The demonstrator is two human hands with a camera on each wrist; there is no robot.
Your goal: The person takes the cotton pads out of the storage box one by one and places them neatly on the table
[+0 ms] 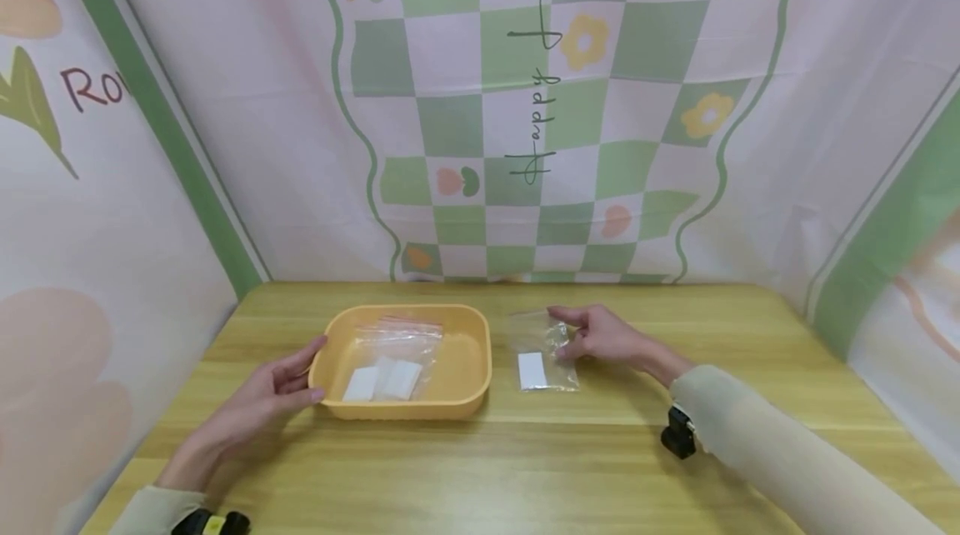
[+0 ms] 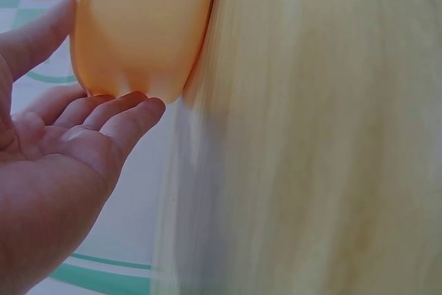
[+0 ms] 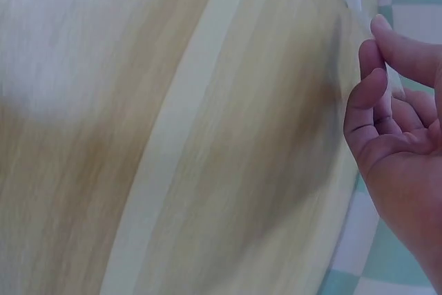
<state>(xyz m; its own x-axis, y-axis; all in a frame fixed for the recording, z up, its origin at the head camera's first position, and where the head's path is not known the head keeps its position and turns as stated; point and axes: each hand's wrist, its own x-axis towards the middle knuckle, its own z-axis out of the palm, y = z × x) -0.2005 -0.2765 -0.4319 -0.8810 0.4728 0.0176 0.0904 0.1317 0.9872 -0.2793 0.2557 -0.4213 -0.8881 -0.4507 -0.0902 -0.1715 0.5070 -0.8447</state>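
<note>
My left hand (image 1: 258, 397) rests against the left end of a yellow plastic tray (image 1: 476, 352), fingers and thumb spread along its side. In the left wrist view, lightly bent fingertips (image 2: 153, 105) touch the end of the tray. Inside it lie clear zip bags (image 1: 405, 347) with red seal lines and white flat pieces (image 1: 362, 383). Right of the tray, my right hand (image 1: 603, 335) pinches the edge of another clear zip bag (image 1: 534, 335), which has a white rectangle (image 1: 532, 371) low inside it. Only a sliver of this bag shows in the right wrist view.
Everything is on a wood-grain table (image 1: 450, 468). A printed curtain (image 1: 517, 127) with green checks and flowers hangs along its back edge, and more fabric flanks both sides. Black wrist devices (image 1: 678, 433) sit at both cuffs.
</note>
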